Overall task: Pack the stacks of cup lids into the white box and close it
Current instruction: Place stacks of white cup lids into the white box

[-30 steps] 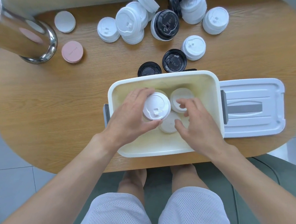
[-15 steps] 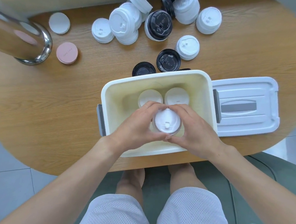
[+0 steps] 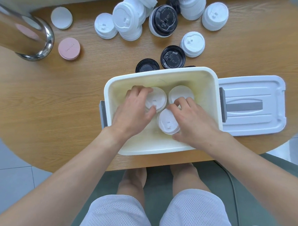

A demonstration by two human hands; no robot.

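Note:
The white box [image 3: 159, 149] stands open at the table's near edge. Three stacks of white cup lids stand inside it: a far-left stack [image 3: 157, 99], a far-right stack [image 3: 178, 94] and a near stack [image 3: 168, 122]. My left hand [image 3: 134, 110] grips the far-left stack, fingers and thumb curled round its rim. My right hand [image 3: 195, 123] holds the near stack from the right, thumb at its near side, fingers over its far edge. The box's lid [image 3: 251, 106] lies flat on the table just right of the box.
Several white lid stacks [image 3: 128, 18] and black lids [image 3: 172, 57] lie on the wooden table [image 3: 57, 97] beyond the box. A metal cylinder [image 3: 21, 33] stands at the far left, with a pink disc [image 3: 69, 48] and a white disc [image 3: 61, 18] beside it.
The stack that both hands carried over the box now stands in its near part. My left hand has shifted from it to the far-left stack; my right hand stays on it.

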